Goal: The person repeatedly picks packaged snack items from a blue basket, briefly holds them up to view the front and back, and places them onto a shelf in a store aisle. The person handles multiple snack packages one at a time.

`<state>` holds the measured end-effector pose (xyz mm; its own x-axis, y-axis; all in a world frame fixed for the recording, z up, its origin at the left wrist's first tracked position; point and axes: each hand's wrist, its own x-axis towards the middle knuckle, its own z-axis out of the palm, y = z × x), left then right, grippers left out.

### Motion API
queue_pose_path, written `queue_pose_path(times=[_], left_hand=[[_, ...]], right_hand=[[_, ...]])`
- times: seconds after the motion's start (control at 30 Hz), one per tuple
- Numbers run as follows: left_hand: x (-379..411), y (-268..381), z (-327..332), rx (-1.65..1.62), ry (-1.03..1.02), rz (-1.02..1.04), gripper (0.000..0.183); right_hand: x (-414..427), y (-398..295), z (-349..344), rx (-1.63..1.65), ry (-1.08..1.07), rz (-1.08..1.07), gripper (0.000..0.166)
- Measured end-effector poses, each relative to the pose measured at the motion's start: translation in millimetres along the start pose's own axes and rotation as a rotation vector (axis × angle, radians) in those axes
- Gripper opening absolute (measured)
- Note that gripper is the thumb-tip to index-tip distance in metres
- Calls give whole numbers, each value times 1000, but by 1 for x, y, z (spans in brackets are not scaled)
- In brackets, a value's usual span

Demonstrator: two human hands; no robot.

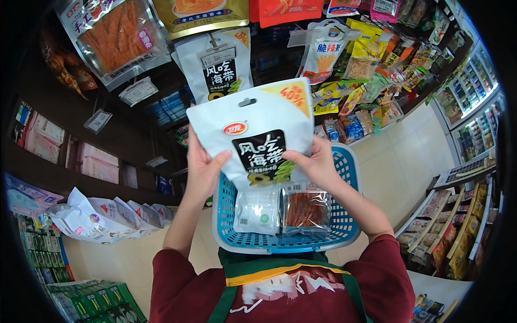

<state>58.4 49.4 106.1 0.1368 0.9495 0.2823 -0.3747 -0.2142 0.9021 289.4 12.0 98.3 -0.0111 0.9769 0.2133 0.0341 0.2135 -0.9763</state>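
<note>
Between my two hands is a white snack pouch (214,125) with a black printed panel and a yellow corner, its front turned up to me. My left hand (204,165) grips its left edge, thumb on the front. On the opposite edge my right hand (317,163) holds it the same way. Below the pouch a blue plastic basket (226,238) with perforated sides sits against my body. Inside it lie a silvery-white packet (256,214) and a clear-fronted packet of reddish-brown food strips (307,214), both partly hidden by the pouch.
A similar white pouch (190,56) hangs on a rack hook ahead, beside a large packet of orange strips (117,44). Hanging snack bags (365,44) fill the right rack. White bags (93,218) jut out at left. A low snack shelf (444,230) and glass-door coolers (464,89) stand right.
</note>
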Motion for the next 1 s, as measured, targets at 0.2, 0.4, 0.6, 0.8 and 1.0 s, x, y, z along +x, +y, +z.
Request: queue_pose_path(times=[0.2, 0.4, 0.6, 0.8, 1.0], left_hand=[[67, 16, -38, 156, -43, 59, 39], [128, 1, -36, 1555, 306, 1038, 65], [144, 19, -29, 1847, 285, 1321, 56], [150, 40, -29, 1800, 57, 1269, 48], [157, 55, -23, 1523, -64, 1155, 21]], right_hand=[[15, 3, -33, -153, 211, -327, 6], [49, 15, -47, -170, 368, -458, 10], [64, 37, -50, -171, 358, -370, 8], [78, 64, -48, -231, 287, -425, 10], [98, 72, -28, -270, 128, -332, 17]])
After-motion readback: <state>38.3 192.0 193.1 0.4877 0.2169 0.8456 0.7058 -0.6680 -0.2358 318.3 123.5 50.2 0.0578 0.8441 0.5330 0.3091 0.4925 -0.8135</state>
